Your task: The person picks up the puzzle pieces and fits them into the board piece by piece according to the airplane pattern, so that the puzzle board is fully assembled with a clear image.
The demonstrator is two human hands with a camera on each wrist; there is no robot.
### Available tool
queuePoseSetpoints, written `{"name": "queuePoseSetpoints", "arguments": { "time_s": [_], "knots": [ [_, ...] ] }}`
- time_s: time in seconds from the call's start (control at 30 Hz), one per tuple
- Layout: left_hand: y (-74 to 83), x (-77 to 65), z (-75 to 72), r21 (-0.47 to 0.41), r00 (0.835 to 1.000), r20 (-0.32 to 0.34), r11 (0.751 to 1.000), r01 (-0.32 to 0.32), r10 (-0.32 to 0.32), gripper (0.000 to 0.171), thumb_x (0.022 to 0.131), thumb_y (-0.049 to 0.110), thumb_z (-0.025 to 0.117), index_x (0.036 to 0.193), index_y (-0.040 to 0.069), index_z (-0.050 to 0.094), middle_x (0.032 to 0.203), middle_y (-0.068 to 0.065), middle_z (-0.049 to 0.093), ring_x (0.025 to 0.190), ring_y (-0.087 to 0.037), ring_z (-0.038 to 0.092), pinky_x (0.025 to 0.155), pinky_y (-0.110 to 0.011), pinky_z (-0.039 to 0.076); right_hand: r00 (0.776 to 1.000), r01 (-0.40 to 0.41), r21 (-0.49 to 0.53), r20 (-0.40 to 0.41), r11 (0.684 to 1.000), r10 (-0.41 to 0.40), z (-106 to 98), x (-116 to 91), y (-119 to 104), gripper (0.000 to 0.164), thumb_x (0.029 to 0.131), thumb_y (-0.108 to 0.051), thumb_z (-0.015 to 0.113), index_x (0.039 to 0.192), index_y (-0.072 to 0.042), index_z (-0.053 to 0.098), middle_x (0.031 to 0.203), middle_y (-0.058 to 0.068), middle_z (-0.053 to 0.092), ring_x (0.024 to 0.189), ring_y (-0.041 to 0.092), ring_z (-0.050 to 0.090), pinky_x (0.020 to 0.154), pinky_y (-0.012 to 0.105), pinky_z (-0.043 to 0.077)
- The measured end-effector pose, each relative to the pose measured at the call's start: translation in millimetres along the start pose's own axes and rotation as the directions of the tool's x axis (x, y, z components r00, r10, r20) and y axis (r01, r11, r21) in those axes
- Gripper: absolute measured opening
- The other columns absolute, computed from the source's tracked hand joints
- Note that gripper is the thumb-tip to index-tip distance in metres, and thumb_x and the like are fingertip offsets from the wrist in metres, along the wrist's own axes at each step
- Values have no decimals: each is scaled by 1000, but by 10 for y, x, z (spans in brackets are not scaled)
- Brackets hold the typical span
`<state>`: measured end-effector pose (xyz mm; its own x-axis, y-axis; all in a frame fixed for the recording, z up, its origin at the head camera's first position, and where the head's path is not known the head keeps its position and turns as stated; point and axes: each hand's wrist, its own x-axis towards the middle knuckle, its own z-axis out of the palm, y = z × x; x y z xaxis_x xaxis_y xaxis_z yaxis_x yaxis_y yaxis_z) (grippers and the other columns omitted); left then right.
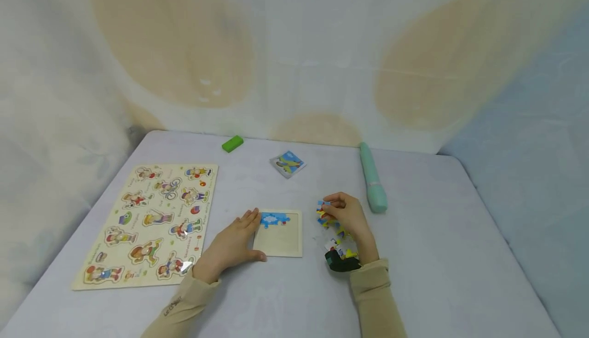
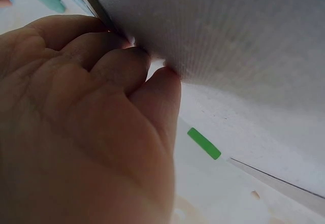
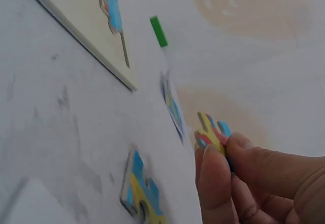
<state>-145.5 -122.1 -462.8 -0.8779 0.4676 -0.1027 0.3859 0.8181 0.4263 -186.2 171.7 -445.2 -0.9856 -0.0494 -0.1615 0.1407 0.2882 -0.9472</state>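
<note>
In the head view, my left hand (image 1: 233, 243) rests at the left side of a small wooden puzzle tray (image 1: 281, 243), fingers extended along its edge and thumb near the lower corner. Blue jigsaw pieces (image 1: 274, 219) fill a strip along the tray's top. My right hand (image 1: 348, 219), to the right of the tray, pinches a yellow, red and blue jigsaw piece (image 3: 209, 132) between thumb and fingers, raised off the table in the right wrist view. Below it lies a loose blue and yellow piece (image 3: 136, 181). More loose pieces (image 1: 338, 248) lie beside the right wrist, partly hidden by the hand.
A large wooden picture board (image 1: 152, 225) lies on the left. Toward the back are a green block (image 1: 232, 143) and a small picture card (image 1: 288, 164). A mint-green, long-handled object (image 1: 374, 179) lies beyond the right hand. A dark object (image 1: 341, 262) sits against the right wrist.
</note>
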Motion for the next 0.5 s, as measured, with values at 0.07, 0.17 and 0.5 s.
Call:
{"name": "queuePoseSetpoints", "arguments": {
  "time_s": [0.07, 0.17, 0.5],
  "knots": [
    [4, -3, 5, 1, 1000, 2, 1000, 1, -1, 103, 73, 43, 81, 147, -7, 32, 157, -22, 28, 147, -38, 25, 119, -52, 26, 1000, -4, 17, 24, 1000, 4, 68, 12, 15, 26, 90, -4, 66, 113, 6, 61, 88, 11, 68, 73, 17, 71, 68, 24, 60],
    [5, -6, 10, 3, 1000, -1, 1000, 6, -6, 103, 72, 43, 81, 147, -6, 32, 157, -22, 28, 147, -37, 25, 119, -52, 26, 999, -3, 19, 46, 1000, 2, 177, 29, 21, 28, 88, -7, 69, 112, 5, 61, 85, 10, 71, 69, 15, 70, 64, 22, 58],
    [9, -1, 14, 6, 1000, -1, 1000, 10, -10, 102, 73, 43, 81, 148, -5, 32, 157, -20, 28, 147, -36, 25, 119, -51, 26, 1000, -7, -72, 8, 997, 7, 597, 27, 24, 18, 87, -16, 72, 100, -3, 70, 74, 7, 68, 56, 11, 57, 51, 20, 46]
  ]
}}
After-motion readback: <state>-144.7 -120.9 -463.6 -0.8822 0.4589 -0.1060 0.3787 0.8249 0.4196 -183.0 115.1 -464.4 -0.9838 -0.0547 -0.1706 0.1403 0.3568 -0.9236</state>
